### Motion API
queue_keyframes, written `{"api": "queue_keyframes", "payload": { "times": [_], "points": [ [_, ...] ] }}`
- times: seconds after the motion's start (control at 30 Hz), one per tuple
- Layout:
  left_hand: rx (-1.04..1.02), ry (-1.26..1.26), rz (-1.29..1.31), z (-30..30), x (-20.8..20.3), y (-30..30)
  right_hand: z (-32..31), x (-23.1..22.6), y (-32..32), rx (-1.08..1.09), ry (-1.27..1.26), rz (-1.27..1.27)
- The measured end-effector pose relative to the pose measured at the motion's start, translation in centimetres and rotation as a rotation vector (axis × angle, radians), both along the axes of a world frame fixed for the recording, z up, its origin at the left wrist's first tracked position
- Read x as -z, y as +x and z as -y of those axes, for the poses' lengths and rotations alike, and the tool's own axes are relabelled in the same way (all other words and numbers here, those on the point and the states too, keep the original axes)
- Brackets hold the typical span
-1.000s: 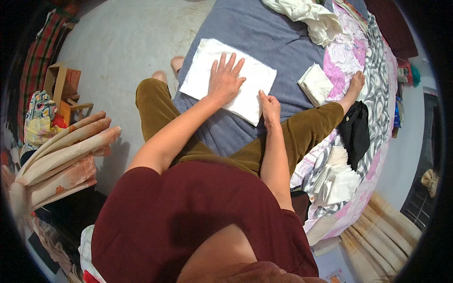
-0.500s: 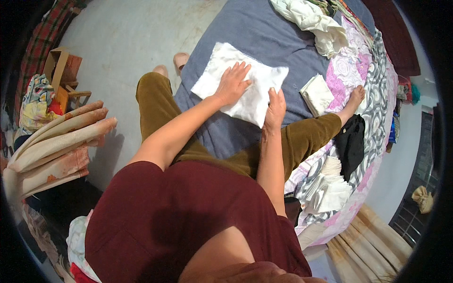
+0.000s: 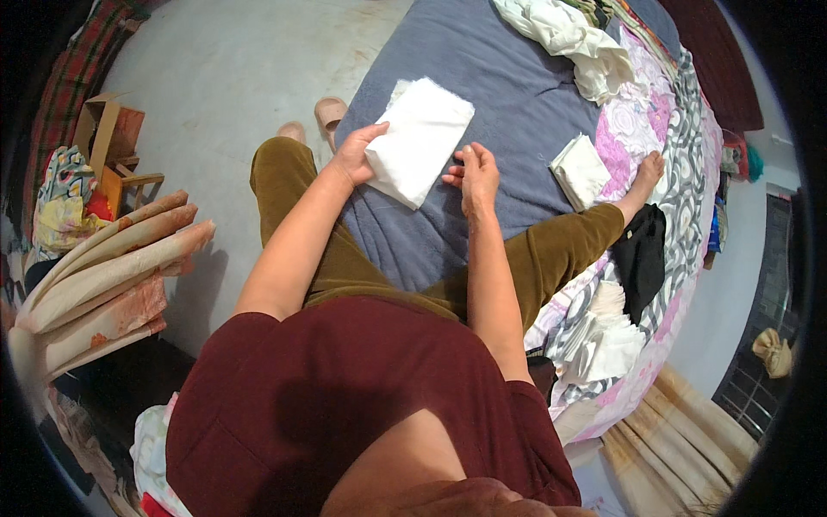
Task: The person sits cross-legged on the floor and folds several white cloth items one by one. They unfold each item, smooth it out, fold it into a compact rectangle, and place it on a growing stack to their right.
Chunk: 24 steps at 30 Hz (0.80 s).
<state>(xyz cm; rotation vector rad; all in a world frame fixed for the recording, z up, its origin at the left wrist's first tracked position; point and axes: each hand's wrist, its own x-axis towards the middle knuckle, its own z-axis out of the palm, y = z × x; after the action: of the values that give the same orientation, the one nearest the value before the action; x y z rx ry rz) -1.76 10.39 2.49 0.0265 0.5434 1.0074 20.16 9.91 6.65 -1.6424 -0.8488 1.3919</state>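
A white cloth (image 3: 420, 142), folded to about half its former width, lies on the grey-blue blanket (image 3: 508, 112) in front of me. At its left edge my left hand (image 3: 356, 157) grips the fold, with the thumb along the edge and the other fingers partly hidden. Just off the cloth's right side is my right hand (image 3: 479, 179), its fingers loosely bent and apart, holding nothing. To the right, beyond my knee, rests a small folded white cloth (image 3: 580, 172).
Folded white cloths (image 3: 603, 349) are stacked on the bed at right, near a black garment (image 3: 644, 258). A crumpled cream cloth (image 3: 573, 43) lies at the far right. Slippers (image 3: 330, 112) stand on the floor by the bed. A patterned curtain (image 3: 103, 276) hangs at left.
The white cloth has been folded over and is now narrower. My left hand moved from the cloth's top to its left edge; my right hand let go of the right edge.
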Motion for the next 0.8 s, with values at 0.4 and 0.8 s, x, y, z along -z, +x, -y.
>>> {"api": "queue_keyframes", "payload": {
  "times": [0.4,0.8],
  "points": [
    [0.02,0.129,-0.149,3.7,-1.7,-1.3,-2.3,3.9,-0.4,-0.026,-0.096,-0.027],
    [0.116,0.076,-0.634,2.7,-2.8,0.2,-3.0,3.0,-2.3,-0.166,-0.227,-0.371]
  ]
}}
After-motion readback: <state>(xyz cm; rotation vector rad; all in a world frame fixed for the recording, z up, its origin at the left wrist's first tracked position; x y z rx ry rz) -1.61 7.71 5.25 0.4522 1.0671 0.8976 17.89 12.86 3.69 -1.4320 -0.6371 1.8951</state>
